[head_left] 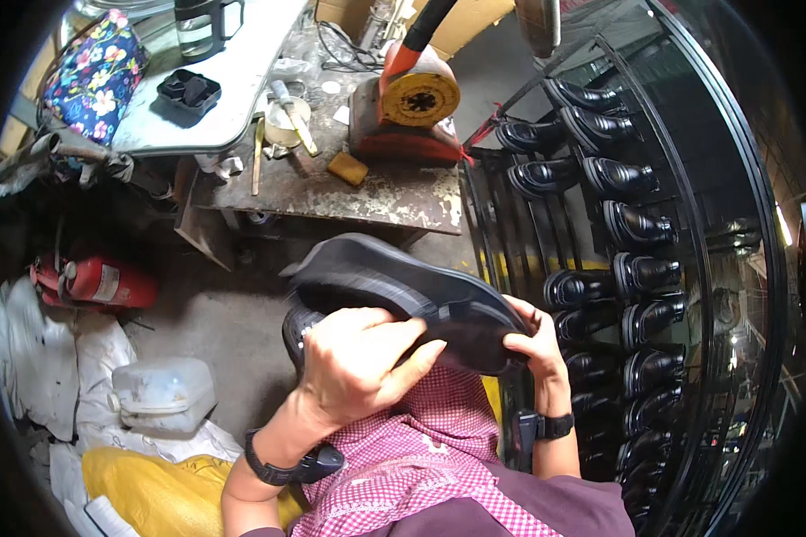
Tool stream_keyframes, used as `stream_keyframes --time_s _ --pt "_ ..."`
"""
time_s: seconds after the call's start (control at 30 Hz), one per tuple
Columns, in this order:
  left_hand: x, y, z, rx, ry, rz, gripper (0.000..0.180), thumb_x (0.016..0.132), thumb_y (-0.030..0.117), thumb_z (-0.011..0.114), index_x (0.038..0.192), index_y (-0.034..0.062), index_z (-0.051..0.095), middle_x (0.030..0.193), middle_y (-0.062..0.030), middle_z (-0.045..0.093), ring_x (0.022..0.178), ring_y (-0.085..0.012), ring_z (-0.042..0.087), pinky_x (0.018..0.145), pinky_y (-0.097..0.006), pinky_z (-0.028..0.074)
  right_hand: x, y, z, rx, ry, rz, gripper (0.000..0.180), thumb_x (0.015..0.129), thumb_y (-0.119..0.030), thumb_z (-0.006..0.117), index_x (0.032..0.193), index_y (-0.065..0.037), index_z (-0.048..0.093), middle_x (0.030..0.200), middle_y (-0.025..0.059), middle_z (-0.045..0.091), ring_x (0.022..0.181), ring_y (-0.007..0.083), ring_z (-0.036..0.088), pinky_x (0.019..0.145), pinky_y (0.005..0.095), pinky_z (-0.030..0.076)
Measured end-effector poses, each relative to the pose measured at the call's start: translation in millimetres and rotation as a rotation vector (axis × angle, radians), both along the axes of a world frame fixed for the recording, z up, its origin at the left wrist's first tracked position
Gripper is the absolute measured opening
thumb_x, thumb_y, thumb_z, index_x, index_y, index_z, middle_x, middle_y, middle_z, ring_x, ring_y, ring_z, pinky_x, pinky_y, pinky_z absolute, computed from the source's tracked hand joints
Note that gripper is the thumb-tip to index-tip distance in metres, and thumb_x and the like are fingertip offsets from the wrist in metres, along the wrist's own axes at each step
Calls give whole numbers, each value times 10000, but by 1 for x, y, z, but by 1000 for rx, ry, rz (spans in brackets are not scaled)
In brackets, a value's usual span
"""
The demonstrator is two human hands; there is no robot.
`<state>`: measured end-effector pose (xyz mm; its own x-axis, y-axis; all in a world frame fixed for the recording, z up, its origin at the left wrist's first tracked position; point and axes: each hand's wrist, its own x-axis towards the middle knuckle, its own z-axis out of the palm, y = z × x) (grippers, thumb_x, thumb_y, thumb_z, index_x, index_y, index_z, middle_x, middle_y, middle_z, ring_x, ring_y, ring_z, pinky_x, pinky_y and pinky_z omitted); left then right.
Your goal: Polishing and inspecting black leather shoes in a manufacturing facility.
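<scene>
A glossy black shoe is held over my lap, tilted, its thick sole edge along the far side. Motion blurs its left end. My right hand grips the right end, with the thumb on the near face and fingers behind the edge. Against the near side of the shoe, my left hand is closed with curled fingers, the index finger and thumb pointing right. Whatever it may pinch is hidden. Both wrists wear dark bands. A pink checked apron covers my lap below the shoe.
At right stands a metal rack with rows of black shoes. Ahead, a worn workbench bears a red-and-yellow machine, a brush in a pot and a yellow sponge. Left are a fire extinguisher and plastic jug.
</scene>
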<state>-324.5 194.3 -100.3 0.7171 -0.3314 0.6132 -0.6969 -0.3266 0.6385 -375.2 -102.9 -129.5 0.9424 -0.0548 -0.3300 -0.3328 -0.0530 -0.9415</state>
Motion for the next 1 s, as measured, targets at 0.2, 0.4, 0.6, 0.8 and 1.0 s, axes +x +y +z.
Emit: stream_keyframes --time_s 0.2,0.4,0.6,0.8,1.0 --pt "-6 -9 -62 -286 196 31 133 800 39 529 797 -28 645 726 -133 651 623 -235 633 576 -291 490 -98 -72 -97 432 -173 -750 484 788 -242 611 1167 35 489 1128 127 567 1003 247 569 887 366 455" --pt "-30 -16 -154 -220 747 34 161 842 58 515 887 -31 642 737 -95 667 645 -151 649 608 -258 521 -52 -66 -114 283 -46 -1225 292 770 -417 641 726 -152 527 553 0 516 276 112 303 264 227 226" --pt "-33 -34 -173 -144 590 99 123 811 15 520 804 -19 638 671 -83 654 606 -181 633 578 -279 491 21 -108 -143 128 -110 -1489 373 675 -418 738 788 -123 540 649 -6 535 375 108 381 340 239 266" --pt "-31 -38 -183 -179 496 207 65 773 11 566 762 12 630 597 -33 631 520 -184 586 498 -288 454 96 -149 -158 -12 -107 -1649 475 651 -497 721 795 -100 504 622 0 458 396 117 336 357 256 275" --pt "-22 -46 -188 -188 513 126 110 789 11 527 744 -19 623 584 -51 632 535 -164 614 521 -274 469 113 -242 -187 279 -57 -1427 636 724 -723 353 807 -105 478 530 33 408 402 178 367 416 292 336"
